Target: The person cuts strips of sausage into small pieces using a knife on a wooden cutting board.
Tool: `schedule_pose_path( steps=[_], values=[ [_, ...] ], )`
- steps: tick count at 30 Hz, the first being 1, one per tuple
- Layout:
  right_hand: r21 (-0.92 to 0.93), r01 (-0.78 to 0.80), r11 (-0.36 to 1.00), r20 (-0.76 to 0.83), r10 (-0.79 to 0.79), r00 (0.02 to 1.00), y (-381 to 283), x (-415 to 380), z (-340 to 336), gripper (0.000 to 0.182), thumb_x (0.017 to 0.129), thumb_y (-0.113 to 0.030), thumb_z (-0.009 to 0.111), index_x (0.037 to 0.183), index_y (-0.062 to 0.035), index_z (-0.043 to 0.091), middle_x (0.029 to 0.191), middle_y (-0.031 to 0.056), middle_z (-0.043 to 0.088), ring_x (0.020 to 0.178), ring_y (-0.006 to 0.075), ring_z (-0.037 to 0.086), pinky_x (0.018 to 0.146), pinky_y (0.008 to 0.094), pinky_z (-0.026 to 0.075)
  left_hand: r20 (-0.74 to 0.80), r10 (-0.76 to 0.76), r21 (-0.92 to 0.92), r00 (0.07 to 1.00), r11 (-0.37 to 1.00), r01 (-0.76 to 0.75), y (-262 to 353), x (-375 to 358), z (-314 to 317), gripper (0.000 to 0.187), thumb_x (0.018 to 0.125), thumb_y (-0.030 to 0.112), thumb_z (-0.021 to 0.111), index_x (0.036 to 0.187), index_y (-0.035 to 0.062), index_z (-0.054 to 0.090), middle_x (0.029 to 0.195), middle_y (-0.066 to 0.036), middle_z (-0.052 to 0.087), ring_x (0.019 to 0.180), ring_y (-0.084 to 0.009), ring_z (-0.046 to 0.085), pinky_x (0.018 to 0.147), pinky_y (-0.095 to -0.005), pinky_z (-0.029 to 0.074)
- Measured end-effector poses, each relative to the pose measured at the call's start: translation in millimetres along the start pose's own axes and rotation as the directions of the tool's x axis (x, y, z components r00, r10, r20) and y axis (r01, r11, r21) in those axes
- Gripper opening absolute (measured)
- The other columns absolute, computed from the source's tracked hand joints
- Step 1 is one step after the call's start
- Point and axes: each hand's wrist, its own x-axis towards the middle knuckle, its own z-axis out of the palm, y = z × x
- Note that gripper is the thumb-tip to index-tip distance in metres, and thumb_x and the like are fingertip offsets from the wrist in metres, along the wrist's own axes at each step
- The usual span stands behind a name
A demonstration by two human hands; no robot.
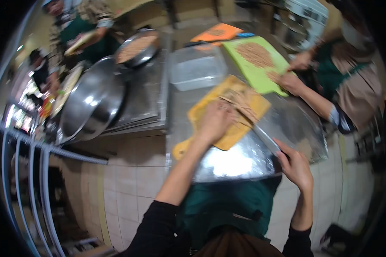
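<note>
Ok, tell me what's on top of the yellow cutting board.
On the yellow cutting board lie thin brownish strips, too blurred to identify. The left hand presses flat on the board, covering whatever lies beneath it. The right hand holds a knife whose blade reaches the board's edge.

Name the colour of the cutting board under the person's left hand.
Yellow-orange cutting board, under the left hand; seen in the head view.

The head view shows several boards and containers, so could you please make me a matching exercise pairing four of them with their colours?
Things:
1. Cutting board under the left hand
2. Cutting board by the co-worker's hands
3. Tub in the middle
4. Big bowl at left

Colours:
A. clear
B. yellow
C. shiny metal
D. green

Pairs: yellow board 1-B; green board 2-D; tub 3-A; bowl 4-C.
</note>
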Motion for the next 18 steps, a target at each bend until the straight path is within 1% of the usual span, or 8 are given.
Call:
schedule_pose_path(
  steps=[1, 2, 3, 4, 7, 8, 12, 18],
  values=[
    [0.067, 0.020, 0.998, -0.002, -0.020, 1.000, 4.7, 2.2, 2.8, 0.037, 0.100, -0.017, 0.063, 0.136, -0.0121, 0.068, 0.101, 0.0255, 0.072, 0.094, 0.0453, 0.070, 0.084, 0.0469, 0.054, 0.025, -0.036, 0.006, 0.999, 0.999, 0.036, -1.6, 1.2, 4.7, 0.019, 0.097, 0.024, 0.065, 0.102, 0.0074, 0.072, 0.117, -0.018, 0.066, 0.112, -0.0391, 0.061, 0.100, -0.0484, 0.049],
    [0.086, -0.058, 0.995, 0.072, 0.052, 0.996, -1.8, 6.2, -1.0, 0.037, 0.100, -0.015, 0.062, 0.136, -0.0100, 0.068, 0.104, 0.0251, 0.073, 0.098, 0.0466, 0.069, 0.086, 0.0461, 0.054, -0.001, -0.049, 0.010, 0.999, 0.999, 0.049, 1.2, -1.5, 7.8, 0.022, 0.099, 0.027, 0.064, 0.108, 0.0080, 0.072, 0.126, -0.018, 0.064, 0.120, -0.0399, 0.058, 0.105, -0.0492, 0.047],
    [0.090, -0.013, 0.996, 0.047, 0.009, 0.999, 7.8, 9.1, 6.4, 0.037, 0.100, -0.013, 0.060, 0.136, -0.0087, 0.067, 0.092, 0.0230, 0.074, 0.084, 0.0403, 0.074, 0.080, 0.0435, 0.056, 0.003, -0.064, 0.024, 0.998, 0.998, 0.064, 4.7, -2.5, 7.8, 0.024, 0.099, 0.027, 0.063, 0.111, 0.0082, 0.073, 0.130, -0.018, 0.062, 0.124, -0.0404, 0.056, 0.107, -0.0495, 0.046],
    [0.210, -0.016, 0.978, 0.096, -0.004, 0.995, 13.0, 13.4, 9.1, 0.039, 0.103, -0.013, 0.058, 0.141, -0.0065, 0.064, 0.073, 0.0153, 0.069, 0.060, 0.0238, 0.068, 0.063, 0.0372, 0.055, 0.013, -0.075, 0.029, 0.997, 0.997, 0.075, 7.8, -3.0, 7.9, 0.026, 0.100, 0.028, 0.063, 0.114, 0.0084, 0.073, 0.135, -0.019, 0.060, 0.127, -0.0408, 0.054, 0.109, -0.0498, 0.045],
    [0.398, -0.200, 0.895, 0.231, 0.113, 0.966, 6.8, 22.3, 6.9, 0.042, 0.106, -0.015, 0.055, 0.146, -0.0050, 0.060, 0.061, 0.0051, 0.058, 0.048, 0.0097, 0.054, 0.048, 0.0295, 0.046, 0.042, -0.123, 0.047, 0.992, 0.992, 0.121, 7.5, -2.4, 14.8, 0.029, 0.100, 0.029, 0.063, 0.119, 0.0089, 0.072, 0.140, -0.020, 0.057, 0.130, -0.0410, 0.052, 0.109, -0.0509, 0.046],
    [0.412, -0.179, 0.893, 0.240, 0.083, 0.967, 15.3, 26.8, 11.9, 0.043, 0.110, -0.019, 0.051, 0.151, -0.0056, 0.055, 0.060, 0.0010, 0.057, 0.044, 0.0085, 0.051, 0.042, 0.0256, 0.042, 0.038, -0.129, 0.055, 0.991, 0.990, 0.127, 7.7, -2.1, 18.9, 0.030, 0.099, 0.030, 0.064, 0.119, 0.0091, 0.072, 0.140, -0.020, 0.056, 0.131, -0.0407, 0.052, 0.108, -0.0514, 0.046],
    [0.571, -0.296, 0.766, 0.349, 0.100, 0.932, 15.7, 37.0, 16.7, 0.043, 0.113, -0.021, 0.047, 0.153, -0.0072, 0.052, 0.061, 0.0026, 0.059, 0.044, 0.0096, 0.054, 0.041, 0.0249, 0.044, 0.059, -0.156, 0.096, 0.986, 0.984, 0.150, 17.8, -1.2, 18.0, 0.035, 0.097, 0.033, 0.068, 0.123, 0.0103, 0.069, 0.140, -0.019, 0.053, 0.130, -0.0394, 0.051, 0.104, -0.0530, 0.049],
    [0.584, -0.256, 0.771, 0.348, 0.047, 0.936, 17.8, 36.1, 24.2, 0.042, 0.112, -0.020, 0.049, 0.152, -0.0083, 0.052, 0.063, 0.0028, 0.061, 0.045, 0.0105, 0.054, 0.042, 0.0253, 0.044, 0.021, -0.117, 0.140, 0.993, 0.984, 0.113, 21.0, -1.9, 22.0, 0.045, 0.090, 0.034, 0.074, 0.126, 0.0101, 0.065, 0.138, -0.019, 0.053, 0.128, -0.0390, 0.052, 0.099, -0.0534, 0.052]
  ],
)
